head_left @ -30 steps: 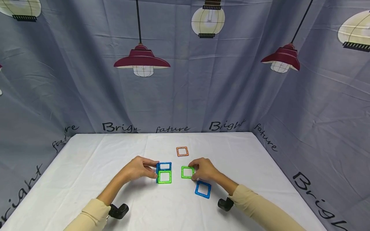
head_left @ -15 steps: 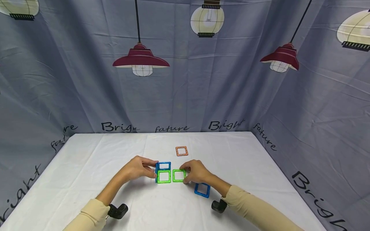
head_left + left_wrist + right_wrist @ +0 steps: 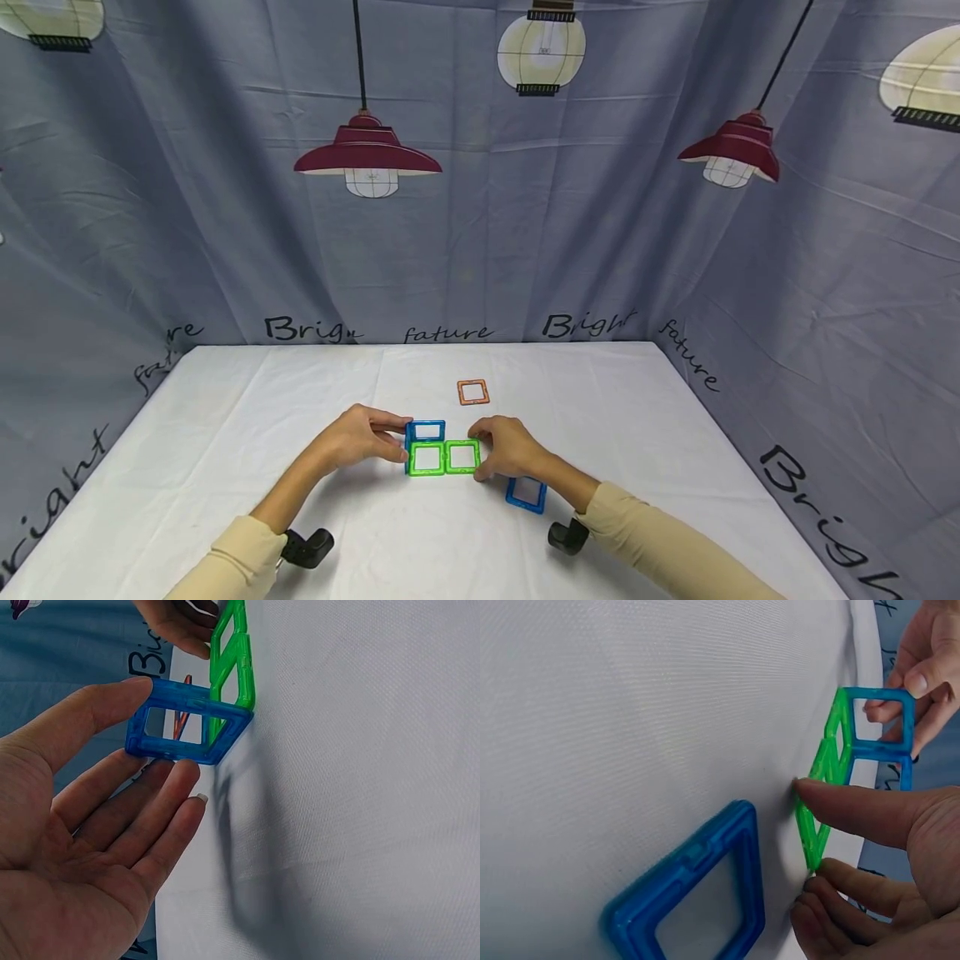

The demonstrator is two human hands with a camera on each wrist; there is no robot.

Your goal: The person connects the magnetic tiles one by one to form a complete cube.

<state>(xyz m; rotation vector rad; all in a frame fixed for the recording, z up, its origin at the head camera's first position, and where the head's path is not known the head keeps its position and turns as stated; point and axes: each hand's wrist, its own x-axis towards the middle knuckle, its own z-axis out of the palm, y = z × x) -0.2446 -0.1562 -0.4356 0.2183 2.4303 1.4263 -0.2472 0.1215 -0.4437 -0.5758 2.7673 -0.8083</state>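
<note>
Square magnetic tiles with hollow centres make up a small build on the white cloth. My left hand (image 3: pixel 351 439) pinches the upright blue tile (image 3: pixel 184 696) at the build's left side between thumb and fingertips. Another blue tile (image 3: pixel 429 423) stands at the back, joined to it. One green tile (image 3: pixel 427 473) lies flat at the foot of both. Edge to edge with it on the right is a second green tile (image 3: pixel 462 472), its outer edge pinched by my right hand (image 3: pixel 513 447) between thumb and fingers.
A loose blue tile (image 3: pixel 751 889) lies flat just below my right hand, partly covered by it in the head view. Farther back lies an orange tile (image 3: pixel 473 402). A grey printed curtain (image 3: pixel 450 250) surrounds the white-covered table (image 3: pixel 315 375).
My right hand has slid the second green tile left and slightly toward me, closing the gap to the first green tile. My left hand has stayed at the blue tile.
</note>
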